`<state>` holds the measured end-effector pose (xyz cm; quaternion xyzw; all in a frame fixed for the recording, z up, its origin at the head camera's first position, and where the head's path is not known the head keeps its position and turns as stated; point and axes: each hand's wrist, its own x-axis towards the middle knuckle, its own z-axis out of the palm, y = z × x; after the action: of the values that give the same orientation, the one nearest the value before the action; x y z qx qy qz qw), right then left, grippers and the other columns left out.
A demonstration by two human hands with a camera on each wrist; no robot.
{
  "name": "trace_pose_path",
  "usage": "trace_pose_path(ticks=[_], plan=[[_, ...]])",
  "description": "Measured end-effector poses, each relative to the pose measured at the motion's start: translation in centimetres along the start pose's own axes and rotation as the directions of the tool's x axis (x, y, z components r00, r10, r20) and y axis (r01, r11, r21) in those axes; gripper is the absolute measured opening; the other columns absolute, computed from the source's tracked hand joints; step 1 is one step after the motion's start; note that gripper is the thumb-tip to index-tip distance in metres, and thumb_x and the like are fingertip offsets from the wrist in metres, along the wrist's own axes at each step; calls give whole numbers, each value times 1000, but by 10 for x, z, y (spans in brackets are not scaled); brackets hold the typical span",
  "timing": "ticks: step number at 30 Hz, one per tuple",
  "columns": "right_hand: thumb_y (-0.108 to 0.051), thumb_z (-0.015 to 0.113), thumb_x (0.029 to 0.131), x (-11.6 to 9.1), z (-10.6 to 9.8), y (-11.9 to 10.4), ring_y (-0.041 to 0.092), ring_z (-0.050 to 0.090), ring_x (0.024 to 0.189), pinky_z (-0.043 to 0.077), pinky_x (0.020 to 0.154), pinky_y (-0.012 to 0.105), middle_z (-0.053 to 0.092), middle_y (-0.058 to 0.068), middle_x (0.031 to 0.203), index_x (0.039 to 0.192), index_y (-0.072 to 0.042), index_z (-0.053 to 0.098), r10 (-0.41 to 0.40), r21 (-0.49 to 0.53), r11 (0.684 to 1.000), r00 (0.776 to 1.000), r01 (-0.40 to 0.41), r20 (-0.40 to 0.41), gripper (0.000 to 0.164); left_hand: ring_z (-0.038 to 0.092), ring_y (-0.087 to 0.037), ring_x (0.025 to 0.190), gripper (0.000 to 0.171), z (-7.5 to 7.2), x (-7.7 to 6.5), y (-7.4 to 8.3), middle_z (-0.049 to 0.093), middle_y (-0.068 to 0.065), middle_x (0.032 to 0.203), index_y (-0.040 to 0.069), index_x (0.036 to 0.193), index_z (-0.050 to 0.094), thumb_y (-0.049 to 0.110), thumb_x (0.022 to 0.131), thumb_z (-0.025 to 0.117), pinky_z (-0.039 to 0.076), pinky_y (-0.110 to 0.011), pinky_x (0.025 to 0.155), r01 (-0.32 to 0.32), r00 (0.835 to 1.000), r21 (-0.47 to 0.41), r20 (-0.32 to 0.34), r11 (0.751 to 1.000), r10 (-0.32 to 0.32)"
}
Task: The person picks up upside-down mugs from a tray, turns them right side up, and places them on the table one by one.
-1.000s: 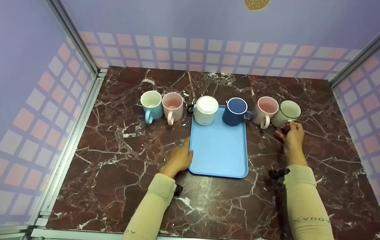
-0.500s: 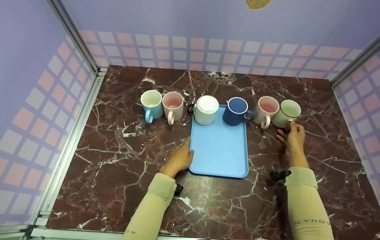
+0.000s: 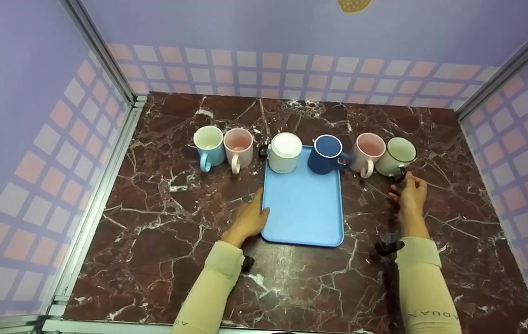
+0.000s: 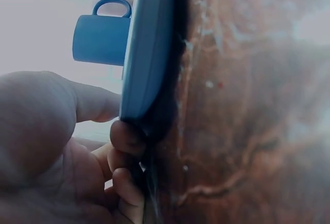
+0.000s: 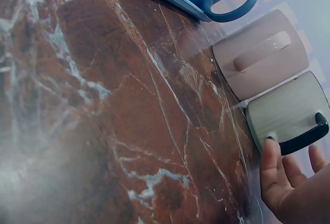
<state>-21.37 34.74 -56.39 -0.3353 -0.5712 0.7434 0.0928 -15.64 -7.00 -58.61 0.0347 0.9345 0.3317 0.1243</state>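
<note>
The right sleeve (image 3: 426, 283) bears letters resembling AQUA, the left sleeve (image 3: 210, 290) an A. Print on the white mug (image 3: 283, 158) is illegible.

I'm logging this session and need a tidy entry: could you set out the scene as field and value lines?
Left hand: holds the left edge of the blue tray
Right hand: at the black handle of the pale green mug; contact unclear
On tray: white mug, dark blue mug
Left of tray: light blue mug, pink mug
Right of tray: second pink mug, pale green mug
Surface: dark red marbled table
</note>
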Motion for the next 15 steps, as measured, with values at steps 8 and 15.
trace_pose_path(ticks=[8,15], plan=[[-26,62,94,-14,-3,-3,12,55,66,51,47,23,43,-4,100,98,-19,47,-75,-43,997,994,71,-80,17,51,-41,126,65,-5,4,1,54,-22,137,11,152,28,36,97,53,40,-52,106,66,997,-135,-17,989,-69],[-9,65,90,-45,9,-8,10,47,80,45,52,17,50,-3,91,89,-11,55,-236,-49,971,971,234,-39,11,63,-27,84,56,-11,13,-1,64,-9,89,8,146,36,32,98,53,51,-44,79,36,995,-253,-79,967,-57]])
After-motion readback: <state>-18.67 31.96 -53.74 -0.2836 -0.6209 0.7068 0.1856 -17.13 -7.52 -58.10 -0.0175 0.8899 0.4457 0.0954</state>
